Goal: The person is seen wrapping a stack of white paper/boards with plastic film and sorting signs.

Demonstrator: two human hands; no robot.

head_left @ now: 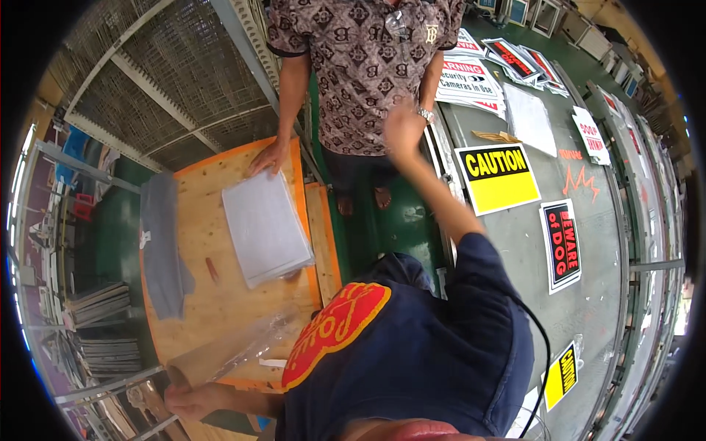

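My left hand (190,401) is closed at the lower left, on the end of a clear plastic sheet (257,339) whose brownish, curved part (202,364) lies over the wooden table. My right hand (404,134) is raised in front of a co-worker's body, near that person's watch. Motion smears its fingers, so I cannot tell whether it holds anything. On the table, a stack of white sheets (266,226) lies under the co-worker's hand (271,156).
Grey cloth (163,242) hangs over the left part of the wooden table (202,198). On the right, a grey conveyor-like bench (507,257) carries a yellow-and-black sign (500,192), a black-and-red sign (562,253) and piled signs (471,84). Metal mesh racks (176,81) stand behind.
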